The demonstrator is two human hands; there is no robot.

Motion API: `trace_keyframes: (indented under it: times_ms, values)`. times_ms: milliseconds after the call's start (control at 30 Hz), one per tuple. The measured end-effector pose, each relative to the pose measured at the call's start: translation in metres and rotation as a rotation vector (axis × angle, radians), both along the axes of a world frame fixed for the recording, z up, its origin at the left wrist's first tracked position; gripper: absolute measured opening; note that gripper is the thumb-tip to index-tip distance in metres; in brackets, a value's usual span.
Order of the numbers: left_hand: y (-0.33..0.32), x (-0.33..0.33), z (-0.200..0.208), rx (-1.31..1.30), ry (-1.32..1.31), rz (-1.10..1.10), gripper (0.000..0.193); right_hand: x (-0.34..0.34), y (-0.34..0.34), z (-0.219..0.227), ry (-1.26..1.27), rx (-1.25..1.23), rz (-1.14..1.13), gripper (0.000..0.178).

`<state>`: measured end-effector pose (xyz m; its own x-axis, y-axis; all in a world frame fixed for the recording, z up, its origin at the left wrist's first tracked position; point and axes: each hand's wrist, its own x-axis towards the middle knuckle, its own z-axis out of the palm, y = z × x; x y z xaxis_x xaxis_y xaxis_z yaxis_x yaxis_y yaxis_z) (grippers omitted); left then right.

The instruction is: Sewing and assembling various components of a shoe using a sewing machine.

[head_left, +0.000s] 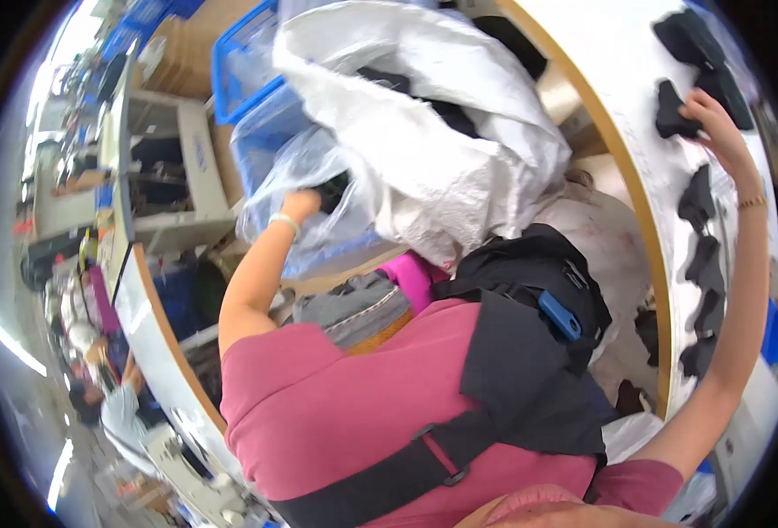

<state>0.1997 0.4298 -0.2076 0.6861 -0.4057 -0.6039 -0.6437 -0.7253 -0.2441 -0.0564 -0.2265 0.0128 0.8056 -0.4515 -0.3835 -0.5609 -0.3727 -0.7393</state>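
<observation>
Workshop, bench (147, 308) off past the left hand (301, 207), white tabletop (622, 97) under the right hand (715, 128). Right thumb and fingers nearly closed, pinching a small black fabric piece (670, 110); piece lies inward of the fingertips, long axis roughly along the table edge, left hand well apart. Left fingers curled inside a clear plastic bag (305, 167), black cloth (333, 192) just right of them; can't tell if gripped. Black pile (686, 42) just beyond right hand, row of black pieces (696, 201) bodyward. White woven sack (459, 185) between hands.
</observation>
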Motion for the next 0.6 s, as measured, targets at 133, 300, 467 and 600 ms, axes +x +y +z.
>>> trace_keyframes:
  times_ms: [133,300,467,600]
  values:
    - [-0.02,-0.008,-0.011,-0.193,-0.069,0.002,0.046,0.003,0.009,-0.008,-0.06,0.026,-0.006,0.012]
    - [-0.064,0.004,0.038,-0.039,0.175,0.107,0.03,-0.015,0.0,-0.01,-0.127,0.073,-0.085,0.014]
    - [-0.105,0.018,0.121,0.117,0.305,0.383,0.026,-0.032,0.0,0.005,-0.246,0.137,-0.133,0.017]
    - [-0.226,-0.07,0.247,-0.542,0.606,0.021,0.026,-0.037,0.012,0.004,-0.152,0.123,-0.068,0.027]
